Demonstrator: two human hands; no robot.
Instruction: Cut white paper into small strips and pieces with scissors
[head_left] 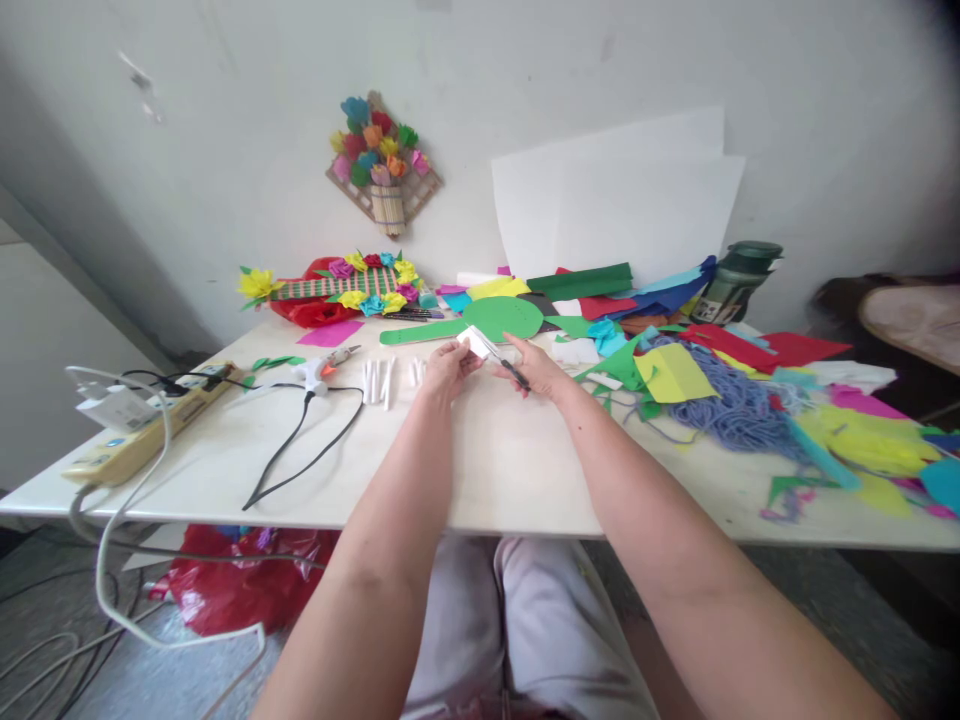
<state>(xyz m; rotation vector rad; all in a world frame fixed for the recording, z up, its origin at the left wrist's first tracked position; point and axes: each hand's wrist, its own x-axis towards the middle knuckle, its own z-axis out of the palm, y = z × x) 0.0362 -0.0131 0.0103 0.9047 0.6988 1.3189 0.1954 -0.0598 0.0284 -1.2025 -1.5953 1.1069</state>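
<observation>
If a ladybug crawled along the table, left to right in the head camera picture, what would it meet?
Power strip, glue gun, white sticks, left hand holding white paper, right hand holding scissors, bluish yarn, crumpled yellow sheet.

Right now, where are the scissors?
In the head view, the scissors are just right of centre, held in the right hand, their blades at the white paper in the left hand, nearer than the green disc.
</observation>
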